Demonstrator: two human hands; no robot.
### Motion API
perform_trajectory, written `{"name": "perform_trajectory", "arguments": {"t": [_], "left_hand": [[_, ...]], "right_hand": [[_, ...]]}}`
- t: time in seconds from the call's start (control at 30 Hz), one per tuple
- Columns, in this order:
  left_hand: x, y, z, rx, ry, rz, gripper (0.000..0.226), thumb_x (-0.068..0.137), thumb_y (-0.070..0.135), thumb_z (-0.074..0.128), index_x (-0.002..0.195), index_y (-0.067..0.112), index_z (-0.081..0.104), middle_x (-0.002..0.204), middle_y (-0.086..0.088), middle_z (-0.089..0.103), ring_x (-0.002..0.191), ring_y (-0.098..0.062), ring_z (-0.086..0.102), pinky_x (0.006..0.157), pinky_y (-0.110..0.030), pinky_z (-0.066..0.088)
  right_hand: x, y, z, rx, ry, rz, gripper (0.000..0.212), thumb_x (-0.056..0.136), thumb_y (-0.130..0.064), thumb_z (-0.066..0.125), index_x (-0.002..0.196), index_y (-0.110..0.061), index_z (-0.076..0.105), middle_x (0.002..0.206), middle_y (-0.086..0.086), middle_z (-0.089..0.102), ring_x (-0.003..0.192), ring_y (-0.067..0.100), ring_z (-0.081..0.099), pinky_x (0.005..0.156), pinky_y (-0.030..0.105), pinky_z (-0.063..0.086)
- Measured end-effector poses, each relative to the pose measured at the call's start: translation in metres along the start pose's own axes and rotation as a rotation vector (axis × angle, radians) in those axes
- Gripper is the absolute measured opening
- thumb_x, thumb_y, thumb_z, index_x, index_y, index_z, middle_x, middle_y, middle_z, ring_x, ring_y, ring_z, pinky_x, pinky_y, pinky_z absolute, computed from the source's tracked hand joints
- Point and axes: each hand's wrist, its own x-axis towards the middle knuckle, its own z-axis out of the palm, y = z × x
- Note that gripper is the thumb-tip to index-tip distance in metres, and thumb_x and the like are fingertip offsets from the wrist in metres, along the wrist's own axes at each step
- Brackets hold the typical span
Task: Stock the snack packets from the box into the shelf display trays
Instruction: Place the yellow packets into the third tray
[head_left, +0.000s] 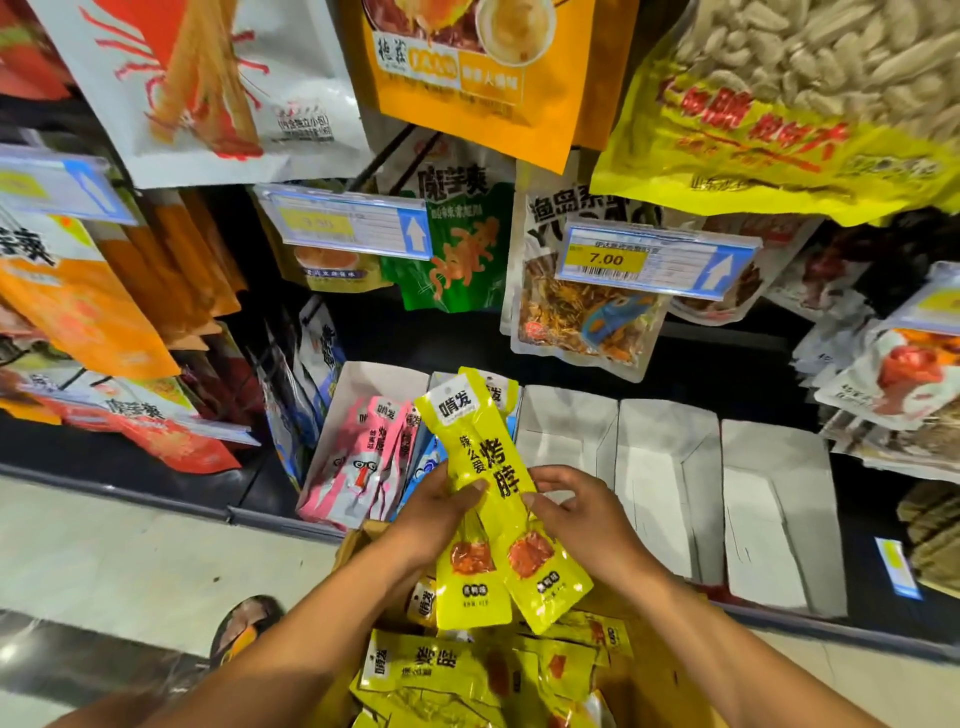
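Both hands hold a small stack of long yellow snack packets (488, 467) upright above the cardboard box (660, 675). My left hand (441, 512) grips the stack from the left, thumb across the front. My right hand (579, 512) pinches its right edge. More yellow packets (441, 670) lie loose inside the box below. On the bottom shelf stand white display trays: one (363, 384) filled with pink packets (363, 462), and three bare ones (665, 467) to the right.
Hanging snack bags and price tags (654, 260) crowd the racks above the trays. More bags hang at the left (78, 322) and right (898, 384). A sandalled foot (244, 626) rests on the pale floor, left of the box.
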Motion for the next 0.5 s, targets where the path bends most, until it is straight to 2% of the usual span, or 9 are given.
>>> {"name": "perform_trajectory", "arguments": {"t": [0.07, 0.13, 0.23, 0.33, 0.43, 0.5], "left_hand": [[-0.002, 0.005, 0.002, 0.039, -0.035, 0.022, 0.019, 0.101, 0.006, 0.060, 0.114, 0.016, 0.069, 0.111, -0.006, 0.078, 0.099, -0.025, 0.073, 0.092, -0.042, 0.057], [-0.003, 0.007, 0.002, 0.086, -0.050, 0.033, 0.019, 0.101, 0.007, 0.060, 0.114, 0.019, 0.069, 0.107, 0.001, 0.079, 0.100, -0.022, 0.073, 0.091, -0.039, 0.057], [-0.004, 0.008, 0.002, 0.116, -0.025, 0.017, 0.019, 0.100, 0.011, 0.063, 0.116, 0.018, 0.070, 0.109, -0.001, 0.079, 0.105, -0.026, 0.073, 0.097, -0.045, 0.056], [-0.005, 0.009, 0.001, 0.107, 0.022, -0.005, 0.020, 0.100, 0.014, 0.065, 0.118, 0.020, 0.070, 0.113, -0.001, 0.078, 0.108, -0.025, 0.072, 0.102, -0.049, 0.054], [-0.007, 0.017, 0.002, 0.085, 0.028, -0.024, 0.023, 0.100, 0.014, 0.064, 0.122, 0.020, 0.068, 0.117, -0.002, 0.076, 0.111, -0.026, 0.071, 0.104, -0.050, 0.052], [-0.009, 0.023, 0.003, 0.090, 0.028, -0.026, 0.028, 0.101, 0.014, 0.063, 0.128, 0.017, 0.065, 0.121, -0.003, 0.074, 0.112, -0.024, 0.070, 0.104, -0.046, 0.052]], "right_hand": [[-0.001, 0.001, 0.000, 0.023, -0.018, 0.026, 0.011, 0.091, -0.026, 0.073, 0.091, -0.036, 0.075, 0.088, -0.016, 0.072, 0.076, 0.001, 0.067, 0.067, 0.029, 0.053], [-0.002, -0.002, 0.000, 0.049, -0.034, 0.026, 0.018, 0.093, -0.021, 0.071, 0.081, -0.034, 0.072, 0.080, -0.016, 0.073, 0.067, -0.001, 0.065, 0.061, 0.024, 0.049], [-0.003, -0.007, -0.001, 0.095, -0.060, 0.060, 0.015, 0.094, -0.015, 0.069, 0.082, -0.024, 0.072, 0.075, -0.007, 0.073, 0.049, 0.006, 0.058, 0.051, 0.020, 0.045], [-0.002, -0.008, 0.001, 0.150, -0.075, 0.113, 0.009, 0.094, -0.013, 0.069, 0.086, -0.016, 0.071, 0.071, -0.004, 0.070, 0.049, 0.013, 0.057, 0.045, 0.021, 0.042], [-0.002, -0.009, 0.004, 0.207, -0.061, 0.173, 0.006, 0.093, -0.011, 0.070, 0.089, -0.015, 0.068, 0.075, -0.001, 0.069, 0.048, 0.013, 0.057, 0.044, 0.023, 0.043], [-0.003, -0.009, 0.004, 0.244, -0.047, 0.205, 0.005, 0.092, -0.010, 0.070, 0.090, -0.014, 0.068, 0.079, 0.002, 0.070, 0.047, 0.012, 0.057, 0.042, 0.023, 0.042]]}}
